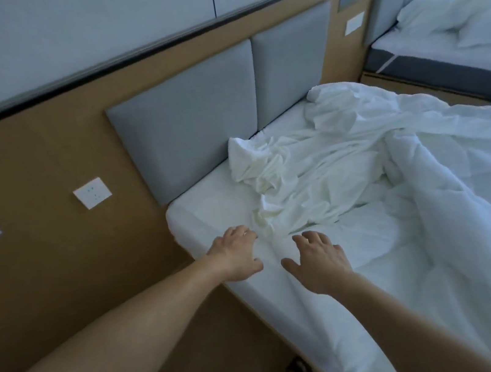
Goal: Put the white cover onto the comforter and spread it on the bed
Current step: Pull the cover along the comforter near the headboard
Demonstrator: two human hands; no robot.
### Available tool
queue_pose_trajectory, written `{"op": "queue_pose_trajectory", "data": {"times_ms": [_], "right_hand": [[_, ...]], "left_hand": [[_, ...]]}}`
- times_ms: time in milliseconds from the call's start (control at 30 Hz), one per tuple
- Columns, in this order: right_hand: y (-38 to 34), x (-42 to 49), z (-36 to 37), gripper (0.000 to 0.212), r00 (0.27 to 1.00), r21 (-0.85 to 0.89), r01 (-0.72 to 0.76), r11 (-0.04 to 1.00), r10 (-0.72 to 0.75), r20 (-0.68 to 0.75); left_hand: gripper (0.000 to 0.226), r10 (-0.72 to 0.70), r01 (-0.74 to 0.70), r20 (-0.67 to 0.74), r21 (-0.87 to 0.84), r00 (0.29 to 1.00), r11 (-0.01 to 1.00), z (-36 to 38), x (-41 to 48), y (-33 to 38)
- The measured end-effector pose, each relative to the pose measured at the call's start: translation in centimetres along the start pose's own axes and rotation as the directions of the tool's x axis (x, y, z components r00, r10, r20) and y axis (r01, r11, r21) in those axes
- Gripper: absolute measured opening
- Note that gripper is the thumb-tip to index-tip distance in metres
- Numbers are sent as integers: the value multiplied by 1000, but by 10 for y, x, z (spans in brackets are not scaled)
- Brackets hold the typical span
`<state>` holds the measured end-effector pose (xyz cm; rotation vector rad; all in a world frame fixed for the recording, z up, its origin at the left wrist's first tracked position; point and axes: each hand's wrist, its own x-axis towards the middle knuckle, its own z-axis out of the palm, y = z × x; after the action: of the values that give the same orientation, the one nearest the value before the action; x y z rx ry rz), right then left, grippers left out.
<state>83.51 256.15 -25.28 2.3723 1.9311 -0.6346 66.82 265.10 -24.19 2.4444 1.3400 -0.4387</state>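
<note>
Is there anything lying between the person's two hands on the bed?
Only bare white bed sheet lies between the left hand and right hand, as the head view shows.

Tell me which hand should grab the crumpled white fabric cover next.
Probably left: the left hand nearly touches the crumpled white fabric cover; the right hand hovers open, slightly short of it.

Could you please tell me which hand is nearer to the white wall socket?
Left. The left hand hovers by the bed edge, below-right of the wall socket; the right hand is farther right.
</note>
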Motion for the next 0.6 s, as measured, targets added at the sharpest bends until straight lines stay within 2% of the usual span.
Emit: {"op": "queue_pose_trajectory", "data": {"times_ms": [133, 333, 600], "right_hand": [[26, 68, -10, 66, 997, 63, -59, 996, 62, -37], [57, 135, -16, 66, 986, 167, -165, 972, 168, 0], [112, 198, 11, 65, 906, 215, -422, 881, 405, 121]], "left_hand": [[71, 55, -56, 26, 37, 998, 998, -25, 76, 7], [72, 108, -121, 113, 109, 988, 987, -52, 176, 9], [73, 236, -270, 268, 99, 934, 958, -28, 300, 21]]}}
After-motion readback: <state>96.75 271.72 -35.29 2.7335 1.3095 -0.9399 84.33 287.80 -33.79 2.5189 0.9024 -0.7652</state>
